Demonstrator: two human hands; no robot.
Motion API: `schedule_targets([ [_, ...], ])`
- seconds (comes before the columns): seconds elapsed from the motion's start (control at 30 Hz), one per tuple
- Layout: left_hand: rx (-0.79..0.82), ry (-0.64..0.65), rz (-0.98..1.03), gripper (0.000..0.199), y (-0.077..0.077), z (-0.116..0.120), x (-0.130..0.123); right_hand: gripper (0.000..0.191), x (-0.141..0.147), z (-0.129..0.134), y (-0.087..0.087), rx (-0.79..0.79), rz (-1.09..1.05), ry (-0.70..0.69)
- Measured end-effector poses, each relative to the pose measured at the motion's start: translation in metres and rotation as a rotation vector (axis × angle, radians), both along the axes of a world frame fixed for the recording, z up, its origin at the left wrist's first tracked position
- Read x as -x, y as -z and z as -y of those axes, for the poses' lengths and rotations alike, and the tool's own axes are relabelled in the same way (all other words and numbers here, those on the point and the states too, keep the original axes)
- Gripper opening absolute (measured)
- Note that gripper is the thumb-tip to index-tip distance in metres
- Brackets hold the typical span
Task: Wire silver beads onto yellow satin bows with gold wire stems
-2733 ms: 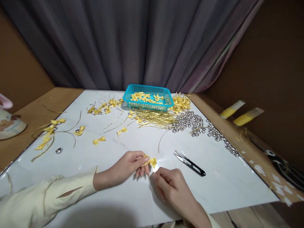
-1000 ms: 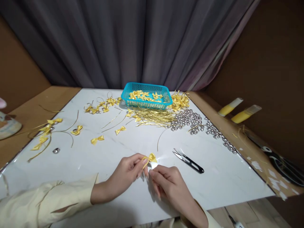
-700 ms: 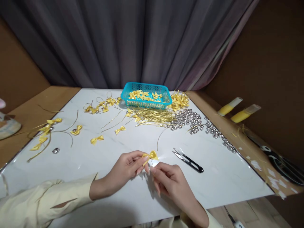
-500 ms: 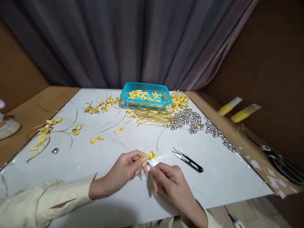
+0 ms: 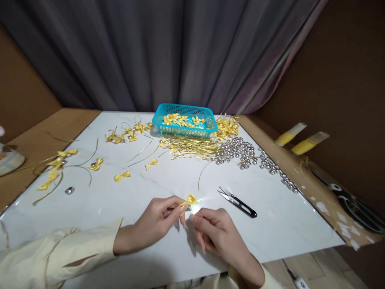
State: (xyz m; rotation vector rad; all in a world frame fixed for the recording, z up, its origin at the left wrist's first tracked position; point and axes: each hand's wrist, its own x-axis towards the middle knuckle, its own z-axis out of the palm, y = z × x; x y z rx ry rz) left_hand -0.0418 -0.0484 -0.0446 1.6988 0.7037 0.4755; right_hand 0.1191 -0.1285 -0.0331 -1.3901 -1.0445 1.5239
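Note:
Near the front middle of the white table, my left hand (image 5: 164, 216) pinches a yellow satin bow (image 5: 191, 199) by its left side. Just right of it, my right hand (image 5: 215, 230) has thumb and forefinger pressed together on a thin cord or wire hanging below the bow; its far end is hidden by the fingers. Black-handled thread snips (image 5: 239, 204) lie to the right of my hands, blades pointing up and left. Two loose yellow bows, one of them (image 5: 122, 176) nearer the left, lie beyond my left hand.
A blue basket (image 5: 185, 132) with yellow bows stands at the back. Before it lie gold cords (image 5: 195, 147), with silver beads (image 5: 237, 149) to the right. More bows and cords (image 5: 56, 163) are at the left. Black scissors (image 5: 355, 204) and two glue bottles (image 5: 290, 134) lie along the right side.
The bow has tilted and shifted slightly down and left between my fingers. Both hands remain nearly in place, still close together.

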Motion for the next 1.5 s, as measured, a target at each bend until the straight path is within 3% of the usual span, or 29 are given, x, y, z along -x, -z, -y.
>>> schedule_targets([
  [0.2,0.021,0.011,0.015,0.025,-0.001,0.001,0.001,0.030,-0.001,-0.001,-0.004,0.028,-0.054,-0.009],
  [0.47,0.179,-0.063,0.059,0.019,-0.009,-0.001,-0.005,0.035,0.001,-0.001,-0.003,0.000,-0.034,0.023],
  [0.8,0.386,-0.093,0.076,0.025,-0.001,-0.005,-0.005,0.033,0.001,-0.001,-0.004,-0.002,-0.060,0.043],
  [1.5,0.281,0.020,0.005,0.029,-0.014,-0.006,-0.002,0.029,-0.002,-0.002,-0.003,0.064,-0.130,0.014],
])
